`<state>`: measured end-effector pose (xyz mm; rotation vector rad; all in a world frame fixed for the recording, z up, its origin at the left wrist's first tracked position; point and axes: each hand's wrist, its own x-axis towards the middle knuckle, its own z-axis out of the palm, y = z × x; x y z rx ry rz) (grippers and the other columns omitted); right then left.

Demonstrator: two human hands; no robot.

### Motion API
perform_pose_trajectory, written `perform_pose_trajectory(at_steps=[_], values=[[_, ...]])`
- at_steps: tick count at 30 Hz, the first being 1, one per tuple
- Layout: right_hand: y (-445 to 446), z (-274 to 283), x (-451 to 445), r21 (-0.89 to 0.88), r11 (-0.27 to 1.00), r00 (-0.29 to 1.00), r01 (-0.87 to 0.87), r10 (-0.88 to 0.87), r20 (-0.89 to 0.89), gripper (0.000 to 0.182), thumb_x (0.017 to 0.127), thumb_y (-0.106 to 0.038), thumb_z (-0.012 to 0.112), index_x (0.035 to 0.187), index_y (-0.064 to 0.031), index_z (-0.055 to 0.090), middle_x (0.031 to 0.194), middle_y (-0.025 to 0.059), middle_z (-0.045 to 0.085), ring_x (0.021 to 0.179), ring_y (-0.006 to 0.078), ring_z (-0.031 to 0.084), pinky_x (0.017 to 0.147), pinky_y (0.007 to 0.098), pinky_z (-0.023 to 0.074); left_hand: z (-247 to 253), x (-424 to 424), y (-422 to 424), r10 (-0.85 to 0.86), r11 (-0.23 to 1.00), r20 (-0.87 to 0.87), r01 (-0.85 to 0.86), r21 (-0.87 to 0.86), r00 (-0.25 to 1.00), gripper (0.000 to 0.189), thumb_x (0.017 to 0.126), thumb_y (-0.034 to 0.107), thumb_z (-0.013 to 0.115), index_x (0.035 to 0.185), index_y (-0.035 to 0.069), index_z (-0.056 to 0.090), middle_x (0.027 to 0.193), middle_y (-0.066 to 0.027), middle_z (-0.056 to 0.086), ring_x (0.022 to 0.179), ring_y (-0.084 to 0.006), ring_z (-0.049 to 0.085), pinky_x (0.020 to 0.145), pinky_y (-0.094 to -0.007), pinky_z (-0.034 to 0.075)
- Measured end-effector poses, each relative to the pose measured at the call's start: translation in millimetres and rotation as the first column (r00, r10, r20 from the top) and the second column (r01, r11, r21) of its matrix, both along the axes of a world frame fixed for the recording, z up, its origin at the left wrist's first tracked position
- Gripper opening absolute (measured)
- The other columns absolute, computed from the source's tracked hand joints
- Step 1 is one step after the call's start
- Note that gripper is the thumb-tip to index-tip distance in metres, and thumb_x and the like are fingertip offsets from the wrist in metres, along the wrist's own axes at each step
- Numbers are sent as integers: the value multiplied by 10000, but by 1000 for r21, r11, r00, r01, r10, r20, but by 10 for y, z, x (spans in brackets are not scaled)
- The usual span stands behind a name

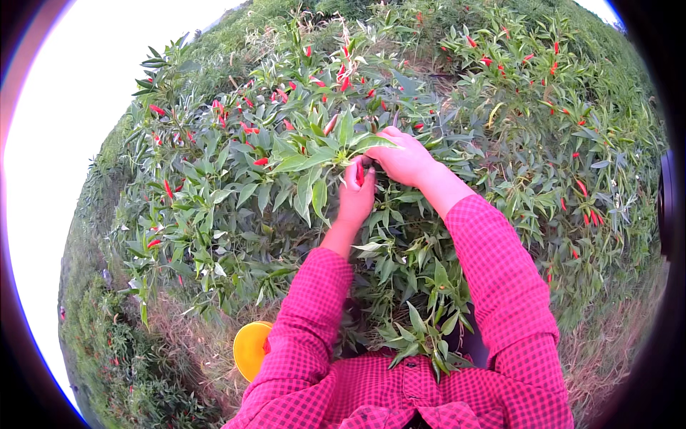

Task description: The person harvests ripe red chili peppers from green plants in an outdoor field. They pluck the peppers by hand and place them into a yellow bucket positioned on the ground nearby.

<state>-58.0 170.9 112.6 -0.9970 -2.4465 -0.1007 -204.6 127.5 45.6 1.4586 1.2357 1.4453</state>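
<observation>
Among the upper leaves of a chili plant (pixel 308 153), my left hand (pixel 356 198) has a red chili pepper (pixel 360 172) between its thumb and fingers. My right hand (pixel 402 158) meets it from the right, its fingertips bent in close to the left hand's fingers. Leaves and the hand itself hide what those right fingertips touch. Just above both hands, a brownish-red chili (pixel 331 124) points up out of the leaf cluster. Green chilies (pixel 455 158) grow to the right of my right wrist.
A yellow bucket (pixel 248 351) stands on dry grass (pixel 185 343), partly behind my left sleeve. More plants with red chilies (pixel 593 217) spread to the right and ahead. A leafy branch (pixel 429 338) reaches against my shirt front. Low plants (pixel 144 375) grow at the lower left.
</observation>
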Motion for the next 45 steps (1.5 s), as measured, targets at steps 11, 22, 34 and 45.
perform_pose_trajectory(at_steps=[11, 22, 34, 45], values=[[67, -46, -121, 86, 995, 996, 56, -50, -76, 132, 723, -244, 695, 815, -150, 695, 913, 18, 610, 955, 216, 562, 808, 373, 472, -50, -200, 43, 58, 998, 213, -52, -36, 975, 175, 957, 170, 550, 1079, 64, 481, 784, 7, 531, 559, -55, 457, 487, -207, 365], [245, -293, -185, -177, 983, 996, -51, 38, -76, 227, 874, -180, 529, 1053, -73, 618, 1018, 121, 646, 952, 310, 608, 833, 393, 469, -215, -77, 229, 257, 961, -77, -246, 129, 963, 183, 951, 197, 458, 993, 42, 544, 886, -158, 547, 818, -286, 538, 679, -393, 429], [798, -1081, -22, 99, 993, 998, -64, 65, -7, 310, 879, -84, 492, 1183, -67, 548, 1188, 110, 562, 1081, 306, 527, 885, 399, 430, -422, 74, 390, 371, 929, -115, -368, 47, 921, 289, 985, 249, 365, 1031, 20, 537, 928, -237, 615, 877, -441, 577, 754, -477, 480], [695, -926, -53, -332, 940, 971, 81, -149, -185, 382, 889, -119, 491, 1259, -26, 513, 1282, 180, 517, 1127, 359, 527, 926, 390, 416, -187, 113, 264, 391, 920, -348, -364, 144, 852, 134, 824, 117, 529, 883, 33, 614, 834, -174, 643, 792, -317, 640, 692, -394, 508]])
